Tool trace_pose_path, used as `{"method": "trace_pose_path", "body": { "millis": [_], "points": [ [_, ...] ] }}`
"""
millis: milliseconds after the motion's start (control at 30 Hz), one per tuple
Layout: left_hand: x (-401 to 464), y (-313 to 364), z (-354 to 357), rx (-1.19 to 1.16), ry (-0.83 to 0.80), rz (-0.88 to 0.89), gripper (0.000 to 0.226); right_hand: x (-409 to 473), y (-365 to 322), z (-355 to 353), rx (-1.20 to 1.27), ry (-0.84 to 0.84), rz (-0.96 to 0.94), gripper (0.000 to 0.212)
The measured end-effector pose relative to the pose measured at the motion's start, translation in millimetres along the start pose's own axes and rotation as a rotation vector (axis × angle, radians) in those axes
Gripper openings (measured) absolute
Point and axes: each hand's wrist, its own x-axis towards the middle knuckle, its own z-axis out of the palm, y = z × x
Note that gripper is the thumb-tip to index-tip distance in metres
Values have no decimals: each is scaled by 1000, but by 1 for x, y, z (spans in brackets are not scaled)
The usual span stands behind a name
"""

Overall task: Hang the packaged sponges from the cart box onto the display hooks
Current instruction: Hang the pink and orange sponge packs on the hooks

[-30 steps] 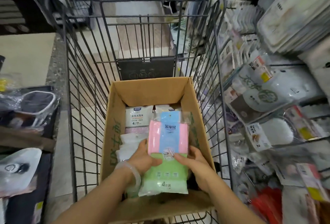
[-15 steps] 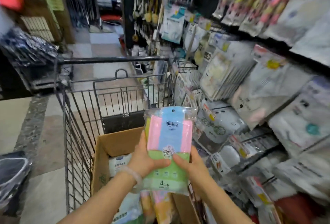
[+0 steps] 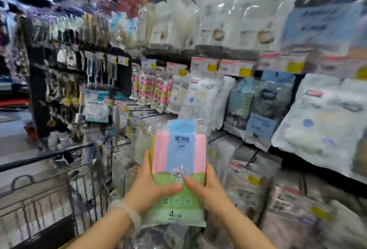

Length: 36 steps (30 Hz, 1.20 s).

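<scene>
Two hands held one sponge pack [image 3: 179, 169] upright in front of me, above the near end of the cart and facing the display wall. I saw a clear bag with a blue card strip down the middle, pink sponge on either side of it and green sponge filling the lower half, where "4" was printed near the bottom edge. My left hand [image 3: 148, 186] gripped the pack's left edge, thumb laid across the green front and fingers curled behind. My right hand [image 3: 208, 191] gripped the right edge the same way, its thumb pointing inward until it almost met the left thumb. A pale bead bracelet [image 3: 132, 216] sat on the left wrist.

The wire cart [image 3: 59, 187] stood at lower left, its dark handle bar crossing just left of the pack; I could not make out the box inside it through the blur. Beyond the pack's top edge, white and pale-blue bagged goods [image 3: 200, 94] hung in rows from hooks under yellow price tags [image 3: 245, 72]. A big white bag [image 3: 325, 121] hung further right. Brushes and small tools [image 3: 79, 82] hung on the dark rack at the far left.
</scene>
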Motion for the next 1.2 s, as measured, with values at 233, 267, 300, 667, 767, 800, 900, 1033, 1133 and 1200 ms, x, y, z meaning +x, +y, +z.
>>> {"method": "trace_pose_path", "body": {
  "millis": [233, 267, 300, 667, 767, 800, 900, 1033, 1133, 1200],
  "points": [
    [23, 69, 105, -62, -219, 159, 95, -48, -87, -87, -47, 205, -165, 46],
    [23, 79, 121, -54, -251, 180, 92, -58, -98, -99, -48, 234, -185, 43],
    [22, 88, 137, -50, -278, 205, 89, -69, -108, -111, -57, 260, -203, 41],
    [-18, 163, 274, -47, -414, 318, 123, -179, -194, -208, -175, 503, -351, 53],
    [-32, 175, 297, -55, -441, 302, 129, -196, -208, -224, -233, 583, -358, 64],
    [-36, 179, 306, -67, -449, 307, 125, -201, -212, -232, -223, 583, -364, 60],
    [-41, 194, 322, -72, -445, 365, 100, -212, -227, -248, -177, 571, -370, 50],
    [-36, 209, 325, -194, -464, 336, 73, -218, -249, -258, -78, 573, -380, 46],
    [-26, 213, 325, -194, -437, 336, 46, -216, -261, -261, -36, 550, -369, 47],
    [-18, 214, 325, -181, -420, 356, 43, -210, -266, -262, -45, 560, -372, 50]
  ]
}}
